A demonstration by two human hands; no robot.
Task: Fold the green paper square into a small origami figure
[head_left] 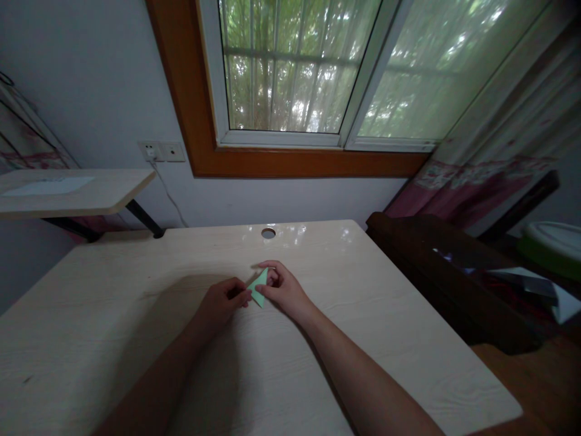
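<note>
A small light-green piece of folded paper [259, 288], roughly triangular, is held between my two hands above the middle of the desk. My left hand [226, 298] pinches its left corner between thumb and fingers. On the other side, my right hand [285, 287] grips the right edge, thumb in front and fingers partly behind the paper. One finger of the right hand stretches out beyond the top of the paper. The fingertips hide parts of the paper's edges.
The pale wooden desk [345, 290] has a round cable hole [268, 233] near its back edge. A raised shelf [113, 188] with a white sheet [49, 186] stands at the left. Beyond the desk's right side is dark wooden furniture [436, 272]. A window [295, 72] is behind.
</note>
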